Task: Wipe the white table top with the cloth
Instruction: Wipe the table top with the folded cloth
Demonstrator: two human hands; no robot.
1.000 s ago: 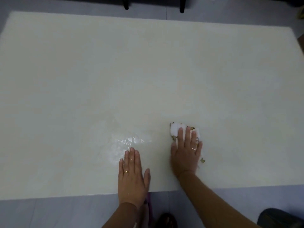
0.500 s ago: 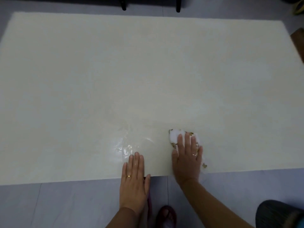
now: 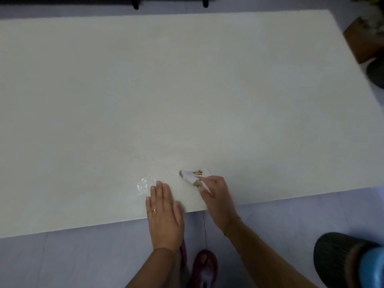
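Two hands work near the front edge of the counter (image 3: 187, 90). My left hand (image 3: 164, 210) lies flat as a brace, its fingers (image 3: 160, 190) straight and pressed together, the heel of the palm hanging past the edge. My right hand (image 3: 216, 196) holds the cloth (image 3: 190, 175), a bunched white piece with yellow-green marks. These fingers appear to curl round and pinch its near end, though motion blur makes the grip hard to read.

The cloth rests on the counter, just right of and slightly beyond my left fingertips, close to the front edge. A wet patch (image 3: 144, 185) glistens at the tips of my left fingers.

Step in hand, as I judge it: wiping the near strip, with most of the top left to cover. To do it well, I should open the bunched cloth so more of it meets the surface and press it evenly under a flat palm. Strokes should overlap, starting from the wet patch. I should shift the bracing hand before each pass, and keep any loosened bits from falling over the edge.
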